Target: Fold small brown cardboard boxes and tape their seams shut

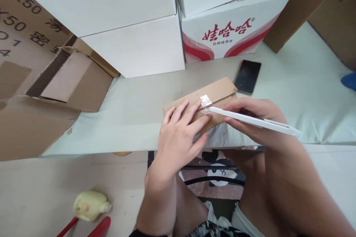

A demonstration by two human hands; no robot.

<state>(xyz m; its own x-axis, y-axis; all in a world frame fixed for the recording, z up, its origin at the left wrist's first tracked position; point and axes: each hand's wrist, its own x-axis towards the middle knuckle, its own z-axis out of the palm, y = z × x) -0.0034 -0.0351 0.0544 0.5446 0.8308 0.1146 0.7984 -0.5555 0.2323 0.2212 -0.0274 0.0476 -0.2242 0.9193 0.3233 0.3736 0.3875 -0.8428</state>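
A small brown cardboard box (pixel 219 88) lies on the pale green covered surface in front of me. A seam runs along its top, with a shiny silver patch (pixel 205 100) and clear tape across it. My left hand (pixel 179 131) rests flat on the box with its fingers spread, just left of the patch. In my right hand (pixel 256 114) is a slim white utility knife (pixel 244 118), gripped between thumb and fingers. Its front end meets the seam beside the silver patch; the blade itself is too small to make out.
A black phone (pixel 248 76) lies behind the box, to the right. White cartons (pixel 136 48) and a red-and-white carton (pixel 230 37) stand at the back. An opened brown box (pixel 83 77) is at left. On the floor lies a yellow bottle (pixel 90 205).
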